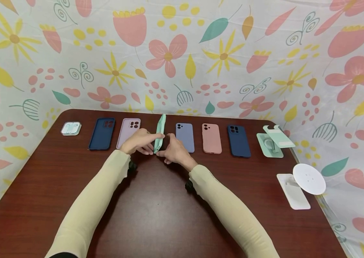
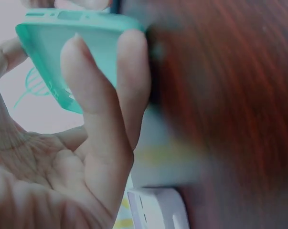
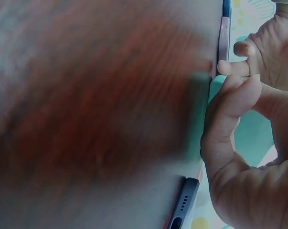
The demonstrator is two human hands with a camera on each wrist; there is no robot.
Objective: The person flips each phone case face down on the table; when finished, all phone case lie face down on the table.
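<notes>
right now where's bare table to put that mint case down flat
The wide stretch of table in front of the row, around the sleeves, is bare, as is the gap between the lilac case and the light blue case. The far row and the white stand corner are crowded.

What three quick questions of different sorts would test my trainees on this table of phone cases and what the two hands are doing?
1. True or false: the mint green case lies flat on the table.
2. Which hands grip the mint green case? A) left hand only B) right hand only C) both
3. Fill in: the case lying just to the right of the held one is ____.

Key
1. False: it stands on its edge.
2. C.
3. The grey-blue case.
</notes>
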